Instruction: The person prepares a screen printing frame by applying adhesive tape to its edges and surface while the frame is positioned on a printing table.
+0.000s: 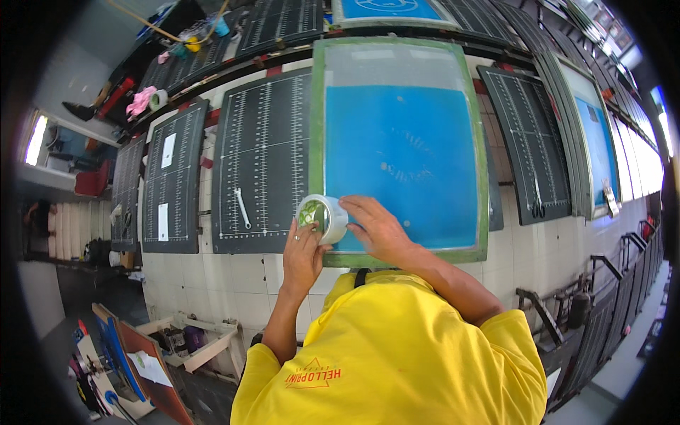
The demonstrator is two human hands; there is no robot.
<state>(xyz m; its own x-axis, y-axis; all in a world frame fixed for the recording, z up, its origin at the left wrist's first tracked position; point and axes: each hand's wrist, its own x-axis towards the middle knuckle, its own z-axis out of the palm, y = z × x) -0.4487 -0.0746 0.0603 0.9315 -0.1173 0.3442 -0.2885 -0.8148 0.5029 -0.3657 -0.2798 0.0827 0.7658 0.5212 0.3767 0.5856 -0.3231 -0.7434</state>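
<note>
A wide roll of clear tape (pixel 336 221) is held over the lower left edge of a printing screen. My left hand (pixel 303 256) grips it from the left, some fingers in its core. The fingers of my right hand (pixel 377 225) are bent against the roll's right side; whether they pinch a tape end is too small to tell. Beneath lies the screen, with a green-edged frame (pixel 318 134) and blue mesh (pixel 404 156) that has faint printed marks and pale spots.
Left of the screen, a wrench (pixel 244 207) lies on a black gridded board (pixel 283 156). Another black board (pixel 188 184) bears two white cards. To the right are scissors (pixel 538 207) on a board and a second blue screen (pixel 601 142). A pink cloth (pixel 141 101) sits at far left.
</note>
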